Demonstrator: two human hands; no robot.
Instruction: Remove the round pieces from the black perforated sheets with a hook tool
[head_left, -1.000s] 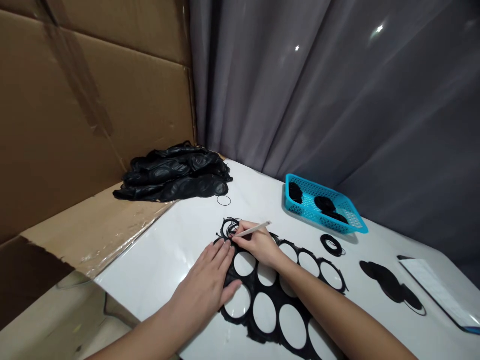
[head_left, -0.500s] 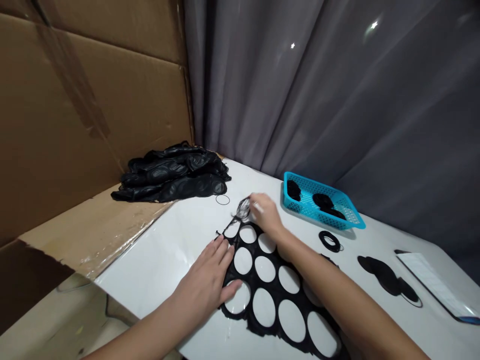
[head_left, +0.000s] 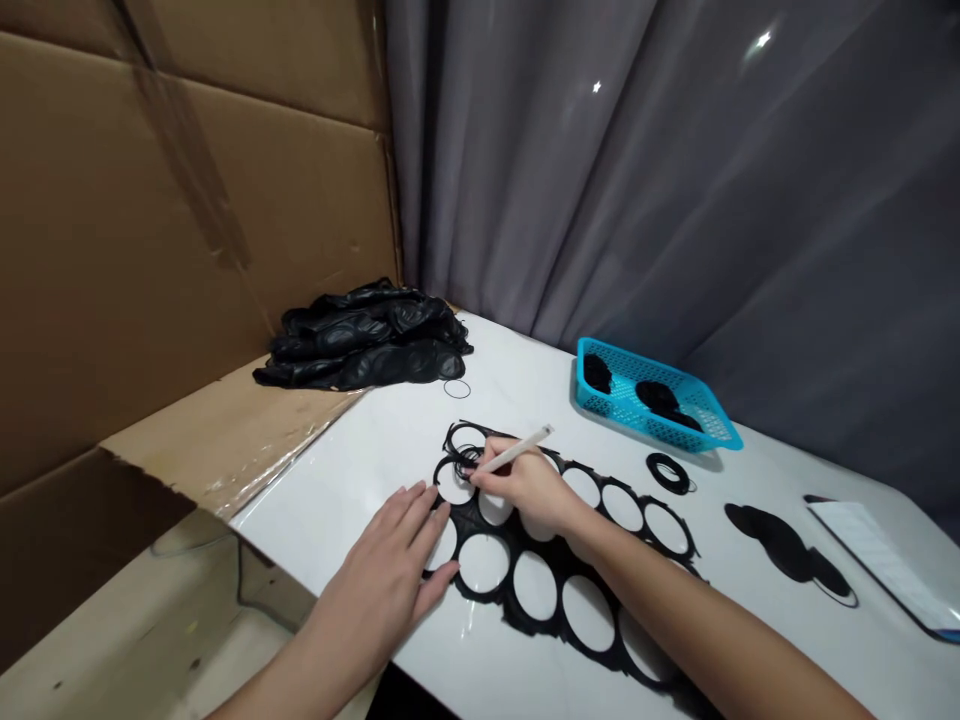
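The black perforated sheet [head_left: 469, 522] is lying flat on the white surface [head_left: 390, 440], directly in front of the person, with its rows of round cut-outs running to the right under the right forearm.

The left hand [head_left: 390, 575] is lying palm down with fingers extended and gripping nothing. Its fingertips are pressing on the sheet's near-left edge. The right hand [head_left: 525, 485] is closing around a thin white stick [head_left: 517, 452] in a pen grip. The stick's tip is pointing down-left at the sheet's far-left corner, where thin loose rings [head_left: 466, 438] are tangling around the cut-outs.

Judged from this position, the step is going well when:
- the left hand is pinning the sheet close to the working point, so that the thin web is not lifting or creeping;
- the stick is meeting the material at a low angle, working along the edge of a cut-out rather than stabbing through it;
- the pressure is staying light, since the narrow bridges look easy to tear.

A blue basket [head_left: 720, 430], a black coil [head_left: 667, 472] and dark discs [head_left: 780, 540] are lying well apart to the right. A heap of black sheets [head_left: 367, 335] is resting at the far left.
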